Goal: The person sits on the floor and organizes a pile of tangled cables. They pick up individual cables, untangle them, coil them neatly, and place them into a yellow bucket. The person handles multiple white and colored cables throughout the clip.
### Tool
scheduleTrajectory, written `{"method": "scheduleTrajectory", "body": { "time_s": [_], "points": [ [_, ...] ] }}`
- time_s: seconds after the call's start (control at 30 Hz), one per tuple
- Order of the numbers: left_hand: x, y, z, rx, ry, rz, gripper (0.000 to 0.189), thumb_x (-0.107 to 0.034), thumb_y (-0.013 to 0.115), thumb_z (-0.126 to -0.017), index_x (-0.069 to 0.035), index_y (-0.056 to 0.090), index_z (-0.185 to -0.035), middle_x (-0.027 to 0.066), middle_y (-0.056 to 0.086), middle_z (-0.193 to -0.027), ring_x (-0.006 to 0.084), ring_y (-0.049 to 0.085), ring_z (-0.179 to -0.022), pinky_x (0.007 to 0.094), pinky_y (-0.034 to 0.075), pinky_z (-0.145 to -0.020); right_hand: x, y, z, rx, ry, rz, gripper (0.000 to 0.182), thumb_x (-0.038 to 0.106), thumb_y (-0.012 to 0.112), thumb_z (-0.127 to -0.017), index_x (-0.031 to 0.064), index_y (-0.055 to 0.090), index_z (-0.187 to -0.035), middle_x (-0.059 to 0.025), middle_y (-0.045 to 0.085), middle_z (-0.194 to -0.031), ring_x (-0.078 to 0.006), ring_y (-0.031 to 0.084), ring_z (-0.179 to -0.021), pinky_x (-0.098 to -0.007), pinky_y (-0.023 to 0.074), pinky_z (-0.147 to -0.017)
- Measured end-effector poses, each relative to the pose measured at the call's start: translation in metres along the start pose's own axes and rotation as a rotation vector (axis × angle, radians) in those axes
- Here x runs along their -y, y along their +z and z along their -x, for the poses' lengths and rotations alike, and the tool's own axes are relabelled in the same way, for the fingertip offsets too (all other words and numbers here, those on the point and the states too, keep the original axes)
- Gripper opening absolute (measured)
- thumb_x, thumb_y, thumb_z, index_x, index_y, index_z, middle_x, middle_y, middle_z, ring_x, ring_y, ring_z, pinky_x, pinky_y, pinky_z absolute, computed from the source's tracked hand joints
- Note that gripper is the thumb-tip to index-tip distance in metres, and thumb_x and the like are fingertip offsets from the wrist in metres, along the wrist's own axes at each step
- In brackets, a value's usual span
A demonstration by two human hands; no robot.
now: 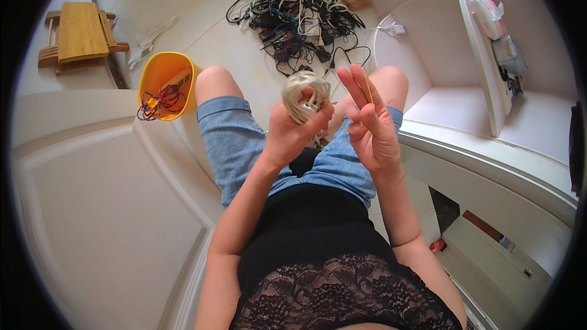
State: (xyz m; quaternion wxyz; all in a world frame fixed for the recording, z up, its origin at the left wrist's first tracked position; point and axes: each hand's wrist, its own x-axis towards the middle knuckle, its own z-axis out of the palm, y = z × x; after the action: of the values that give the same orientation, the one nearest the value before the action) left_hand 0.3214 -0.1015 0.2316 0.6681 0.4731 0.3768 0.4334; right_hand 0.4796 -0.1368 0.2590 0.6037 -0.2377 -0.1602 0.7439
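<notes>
A coiled bundle of whitish cable (298, 96) is gripped in my left hand (293, 128), its loops standing up above the fist and part of it hanging below. My right hand (375, 130) is beside it on the right, palm towards me, two fingers raised. A thin yellow rubber band or tie (368, 87) runs along those fingers and is pinched at the thumb; a similar strand stretches between the two hands. Both hands are above my lap, over the denim shorts.
On the floor ahead lies a large tangle of black and white cables (298, 23). A yellow bin (190, 73) at left holds a red and blue cord (160, 103). A wooden folding stool (82, 32) lies far left; white shelving (481, 55) with small items stands right, a white door panel (110, 183) left.
</notes>
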Motion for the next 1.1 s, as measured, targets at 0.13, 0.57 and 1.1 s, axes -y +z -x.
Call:
{"method": "scheduleTrajectory", "body": {
  "time_s": [0.13,0.57,1.1],
  "points": [
    [-0.007,-0.001,0.005,0.052,0.163,-0.509,0.024,-0.011,0.067,-0.080,-0.003,0.051,-0.097,0.0115,0.062,-0.078,0.0241,0.062,-0.071,0.0359,0.049,-0.063,0.010,0.001,-0.005,-0.030,-0.089,0.492,0.075,0.014,0.077,-0.074,0.0062,0.039,-0.138,-0.0074,0.043,-0.139,-0.0164,0.048,-0.115,-0.0288,0.0450,-0.092],
    [-0.012,-0.004,0.000,0.431,-0.147,-0.636,0.045,-0.019,0.072,-0.073,0.000,0.049,-0.106,0.0215,0.062,-0.088,0.0341,0.061,-0.081,0.0389,0.048,-0.071,0.029,0.030,-0.010,0.274,-0.148,1.844,0.034,0.008,0.075,-0.066,0.0026,0.062,-0.097,-0.0090,0.065,-0.100,-0.0248,0.064,-0.083,-0.0332,0.0513,-0.071],
    [-0.019,-0.023,0.002,0.272,-0.078,-0.067,0.055,-0.012,0.074,-0.076,0.000,0.045,-0.121,0.0058,0.057,-0.102,0.0093,0.056,-0.086,0.0226,0.048,-0.074,0.024,-0.007,-0.023,-0.227,0.018,1.029,0.022,0.019,0.060,-0.091,0.0007,0.062,-0.103,0.0015,0.060,-0.075,-0.0035,0.053,-0.067,-0.0167,0.0415,-0.056]
  ]
}}
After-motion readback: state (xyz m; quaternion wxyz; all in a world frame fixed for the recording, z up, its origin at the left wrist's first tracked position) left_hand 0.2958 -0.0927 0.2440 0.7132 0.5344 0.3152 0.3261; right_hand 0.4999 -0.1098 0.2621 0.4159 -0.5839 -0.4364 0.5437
